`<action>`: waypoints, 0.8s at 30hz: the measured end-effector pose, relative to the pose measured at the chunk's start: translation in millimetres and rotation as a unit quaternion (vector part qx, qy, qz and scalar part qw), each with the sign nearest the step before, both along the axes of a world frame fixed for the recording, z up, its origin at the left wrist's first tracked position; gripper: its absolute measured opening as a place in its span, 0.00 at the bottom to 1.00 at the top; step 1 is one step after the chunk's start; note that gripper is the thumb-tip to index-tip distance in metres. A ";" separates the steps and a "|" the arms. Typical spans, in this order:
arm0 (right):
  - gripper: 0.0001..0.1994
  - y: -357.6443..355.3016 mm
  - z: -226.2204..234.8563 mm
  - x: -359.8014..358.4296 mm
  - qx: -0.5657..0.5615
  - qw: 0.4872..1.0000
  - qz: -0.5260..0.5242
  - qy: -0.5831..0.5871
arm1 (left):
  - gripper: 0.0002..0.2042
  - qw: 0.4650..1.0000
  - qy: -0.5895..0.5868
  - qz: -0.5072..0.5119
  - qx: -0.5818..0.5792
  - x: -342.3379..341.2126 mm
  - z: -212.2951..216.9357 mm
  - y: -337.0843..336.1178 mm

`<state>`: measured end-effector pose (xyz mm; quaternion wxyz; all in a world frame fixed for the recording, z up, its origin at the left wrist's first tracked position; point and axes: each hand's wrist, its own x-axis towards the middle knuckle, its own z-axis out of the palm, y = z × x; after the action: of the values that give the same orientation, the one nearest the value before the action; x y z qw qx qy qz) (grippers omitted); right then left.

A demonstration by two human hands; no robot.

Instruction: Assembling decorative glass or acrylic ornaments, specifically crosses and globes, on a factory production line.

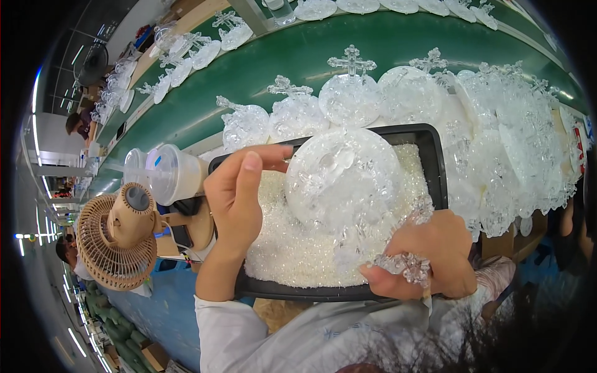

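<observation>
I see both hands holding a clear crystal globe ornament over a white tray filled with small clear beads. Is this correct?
Not quite: the tray is black, not white. The head view shows its dark rim around the small clear beads. The rest holds: the left hand and right hand hold the clear crystal globe ornament over it.

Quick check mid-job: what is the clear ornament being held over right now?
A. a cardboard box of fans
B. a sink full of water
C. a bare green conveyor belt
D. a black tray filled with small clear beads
D: the left hand and right hand hold the clear ornament above the black tray, whose floor is covered with small clear beads.
</observation>
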<state>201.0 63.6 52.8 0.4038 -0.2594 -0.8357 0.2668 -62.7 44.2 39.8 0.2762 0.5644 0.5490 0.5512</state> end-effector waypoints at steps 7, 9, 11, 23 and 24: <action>0.16 -1.8 -9.8 -0.6 0.045 0.997 -0.011 0.062 | 0.16 0.997 -0.026 -0.045 -0.058 -2.4 -1.0 -0.4; 0.13 6.3 -9.7 -4.8 0.072 0.995 0.007 0.074 | 0.17 0.997 0.010 -0.059 -0.050 -4.5 -2.8 -2.9; 0.13 9.4 -7.4 -7.4 0.103 0.991 0.018 0.080 | 0.20 0.997 -0.010 -0.055 -0.058 -2.6 -4.0 -2.0; 0.10 4.6 -16.1 -18.4 0.195 0.971 0.013 0.140 | 0.42 0.976 -0.122 -0.165 -0.065 21.2 -8.2 -23.2; 0.09 0.3 -18.8 -18.8 0.224 0.966 -0.005 0.127 | 0.42 0.979 -0.112 -0.154 -0.066 22.6 -9.0 -23.6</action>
<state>182.2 64.0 34.0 0.5561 -0.1300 -0.8146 0.1013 -40.2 20.6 30.8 0.4543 0.5573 0.4559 0.5245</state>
